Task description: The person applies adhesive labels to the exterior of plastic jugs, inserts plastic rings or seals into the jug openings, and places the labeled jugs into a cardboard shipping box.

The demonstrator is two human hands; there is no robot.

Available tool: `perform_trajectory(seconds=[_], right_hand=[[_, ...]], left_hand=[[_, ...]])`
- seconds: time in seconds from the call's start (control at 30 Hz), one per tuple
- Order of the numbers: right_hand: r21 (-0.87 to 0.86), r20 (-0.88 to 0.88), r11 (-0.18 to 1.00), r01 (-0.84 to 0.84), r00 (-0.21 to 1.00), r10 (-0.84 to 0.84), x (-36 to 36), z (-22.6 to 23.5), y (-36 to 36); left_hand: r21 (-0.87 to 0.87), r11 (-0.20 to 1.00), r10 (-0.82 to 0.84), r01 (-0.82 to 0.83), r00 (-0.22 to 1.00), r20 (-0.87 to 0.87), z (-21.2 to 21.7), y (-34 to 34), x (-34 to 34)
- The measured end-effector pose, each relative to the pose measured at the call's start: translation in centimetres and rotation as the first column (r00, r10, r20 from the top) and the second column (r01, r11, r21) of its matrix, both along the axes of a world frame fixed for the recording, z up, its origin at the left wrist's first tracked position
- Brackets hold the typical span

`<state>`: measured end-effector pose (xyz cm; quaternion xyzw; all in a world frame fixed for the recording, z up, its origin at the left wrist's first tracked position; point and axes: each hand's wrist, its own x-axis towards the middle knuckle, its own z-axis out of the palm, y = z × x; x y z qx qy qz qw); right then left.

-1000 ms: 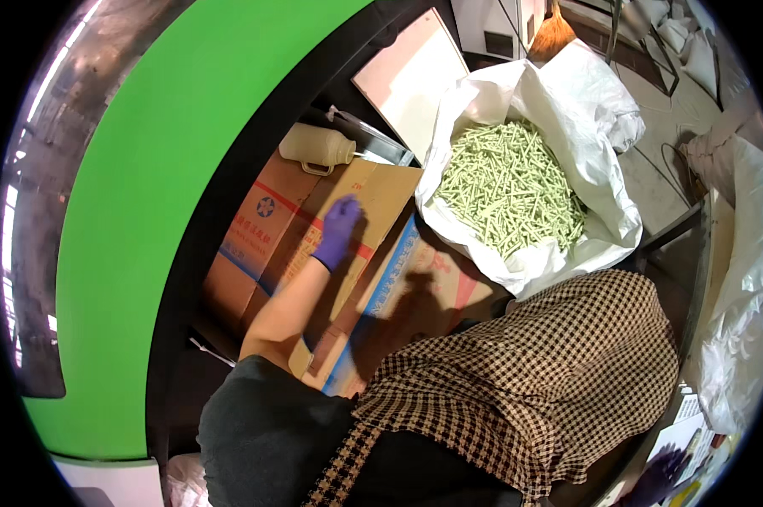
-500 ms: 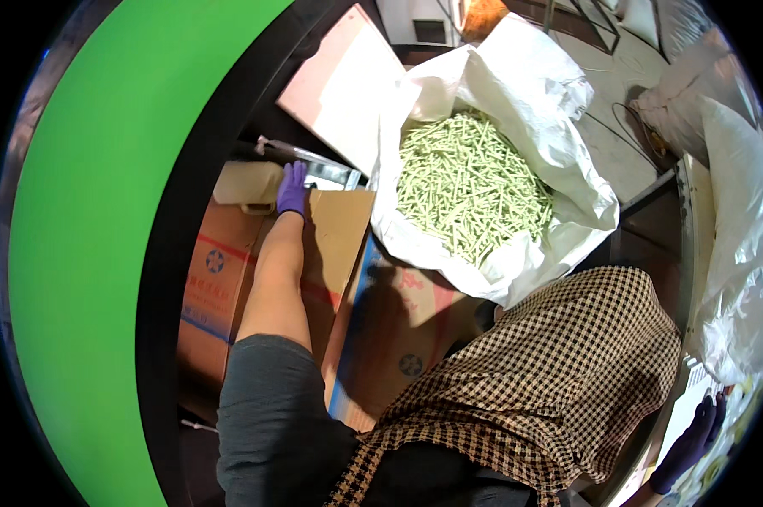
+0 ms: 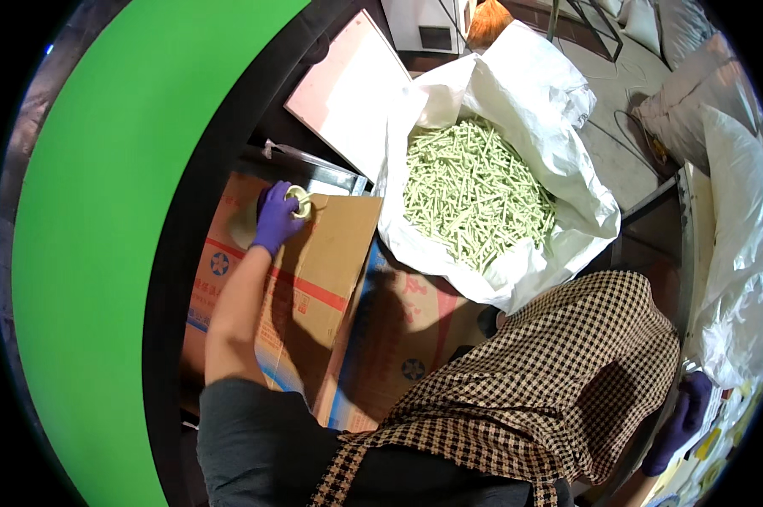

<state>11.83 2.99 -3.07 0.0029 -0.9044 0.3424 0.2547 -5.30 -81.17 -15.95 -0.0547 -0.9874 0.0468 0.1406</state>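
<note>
Your left hand (image 3: pixel 273 223), gloved in purple, has its fingers closed around the cream bottle (image 3: pixel 300 203) near its round end. The bottle is at the far edge of the cardboard box (image 3: pixel 335 241), left of the white sack (image 3: pixel 580 203) of green sticks (image 3: pixel 474 190). Treat its wall as probably stiff, smooth plastic, liable to slip in a glove; the fill, hence weight, cannot be told. Grip firmly around the narrow end. Your right hand (image 3: pixel 684 422) is at the right rim; whether its fingers hold anything is unclear.
</note>
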Motion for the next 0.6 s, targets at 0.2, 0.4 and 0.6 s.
perform_trajectory(seconds=[0.2, 0.4, 0.6], right_hand=[[-0.214, 0.12, 0.932, -0.294, 0.939, 0.324, -3.9, 1.3, -10.6], [-0.114, 0.019, 0.81, -0.576, 0.813, 0.581, -5.7, 0.7, -19.0], [-0.564, 0.076, 0.71, -0.422, 0.829, 0.553, -3.1, -0.8, -18.3]], left_hand=[[0.907, 0.354, 0.315, 0.229, 0.884, -0.346, 8.9, 14.2, 7.2], [0.565, -0.812, 0.07, 0.146, 0.986, -0.155, 9.3, 27.7, 8.1], [0.992, -0.037, -0.416, -0.122, 0.904, 0.096, 7.5, 36.4, 7.6]])
